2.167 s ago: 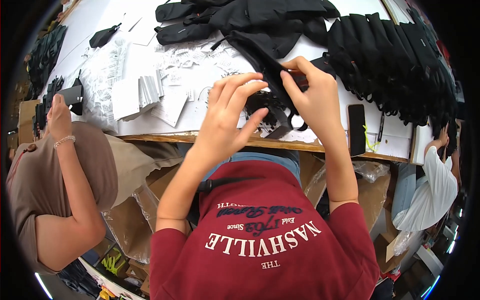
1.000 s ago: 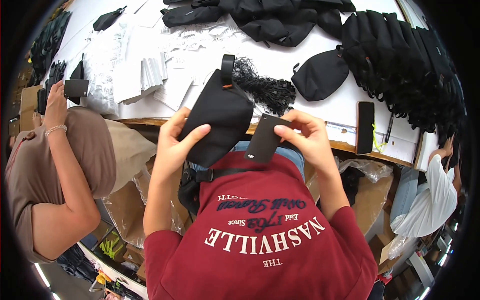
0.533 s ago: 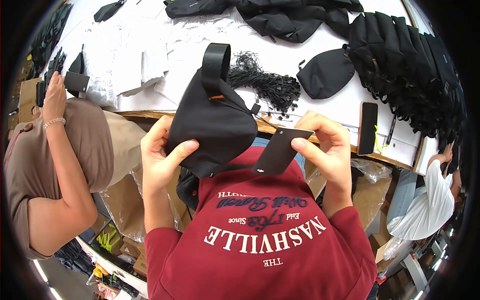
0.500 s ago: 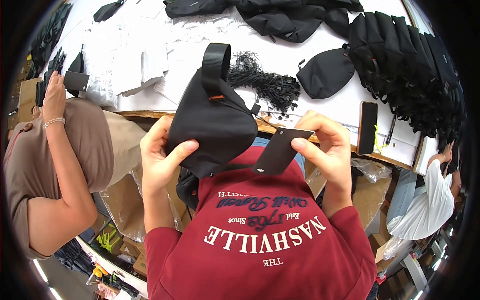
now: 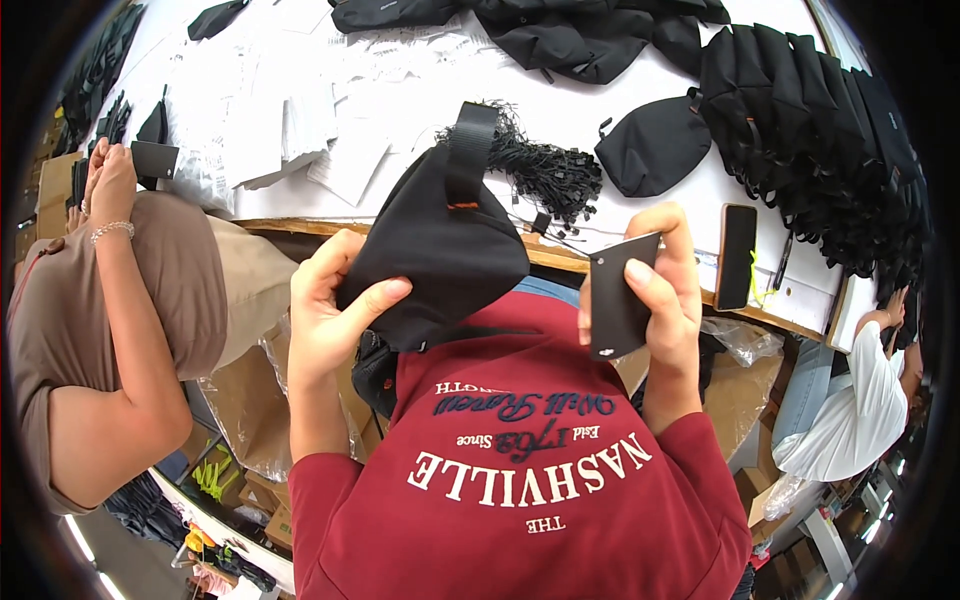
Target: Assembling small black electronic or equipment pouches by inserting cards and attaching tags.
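Observation:
My left hand [image 5: 330, 310] grips a black fabric pouch [image 5: 435, 240] with a webbing loop at its top, lifted in front of my red shirt. A black card tag [image 5: 618, 296] stands upright in my right hand [image 5: 655, 285], thumb pressed on its face. A thin cord seems to run from the tag toward the pouch. Both hands are raised above the near table edge, a short gap between pouch and tag.
A white table [image 5: 600, 100] carries a bundle of black string fasteners [image 5: 545, 170], another black pouch [image 5: 650, 150], a row of stacked pouches [image 5: 820, 130], white paper sheets [image 5: 290, 120] and a phone [image 5: 737, 255]. One person sits at my left [image 5: 100, 300], another at the right [image 5: 850, 400].
My hands lifted the pouch off the table toward my chest. The tag came with it in my right hand, and the two hands have drawn slightly apart.

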Tool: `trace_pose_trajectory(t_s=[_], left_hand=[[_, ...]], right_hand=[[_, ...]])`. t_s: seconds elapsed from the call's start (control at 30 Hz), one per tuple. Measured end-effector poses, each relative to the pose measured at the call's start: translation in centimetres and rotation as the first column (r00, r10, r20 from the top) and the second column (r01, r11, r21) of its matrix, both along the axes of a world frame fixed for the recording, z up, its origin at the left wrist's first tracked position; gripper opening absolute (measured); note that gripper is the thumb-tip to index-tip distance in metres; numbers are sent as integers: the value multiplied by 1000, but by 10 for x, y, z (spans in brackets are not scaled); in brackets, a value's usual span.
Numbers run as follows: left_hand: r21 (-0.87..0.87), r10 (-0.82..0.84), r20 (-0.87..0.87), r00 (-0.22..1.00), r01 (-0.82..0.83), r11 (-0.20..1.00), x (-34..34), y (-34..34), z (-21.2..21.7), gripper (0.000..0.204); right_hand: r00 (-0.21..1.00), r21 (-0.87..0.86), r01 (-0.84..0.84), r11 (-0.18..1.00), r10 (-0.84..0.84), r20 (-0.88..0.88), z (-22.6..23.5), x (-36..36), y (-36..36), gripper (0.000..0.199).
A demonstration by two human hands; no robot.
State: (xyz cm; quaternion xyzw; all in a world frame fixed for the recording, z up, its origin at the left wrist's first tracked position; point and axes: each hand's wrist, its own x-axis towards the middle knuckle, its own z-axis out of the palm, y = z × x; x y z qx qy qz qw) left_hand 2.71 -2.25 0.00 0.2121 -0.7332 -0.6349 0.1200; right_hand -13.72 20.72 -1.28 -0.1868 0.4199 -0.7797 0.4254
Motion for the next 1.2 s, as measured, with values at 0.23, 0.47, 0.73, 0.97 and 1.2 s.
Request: trace_pose_trajectory(t_s=[0.23,0.47,0.73,0.97,1.2], left_hand=[[24,-18,-3,1000,18,1000,4,0,-1,22],[35,-32,4,999,32,999,7,1,3,22],[-270,-62,254,965,132,954,3,-12,14,15],[-194,-400,302,865,466,863,-5,8,-3,20],[-215,-462,369,807,558,802,-21,17,2,20]], right_hand=[[993,76,91,993,-96,67,19,5,-7,20],[967,-37,-21,999,30,255,16,-2,1,30],[908,508,326,797,-115,-404,-16,-46,23,20],[667,-1,455,891,-340,663,-62,-54,-1,19],[724,15,258,966,-203,659,-65,-28,-39,35]])
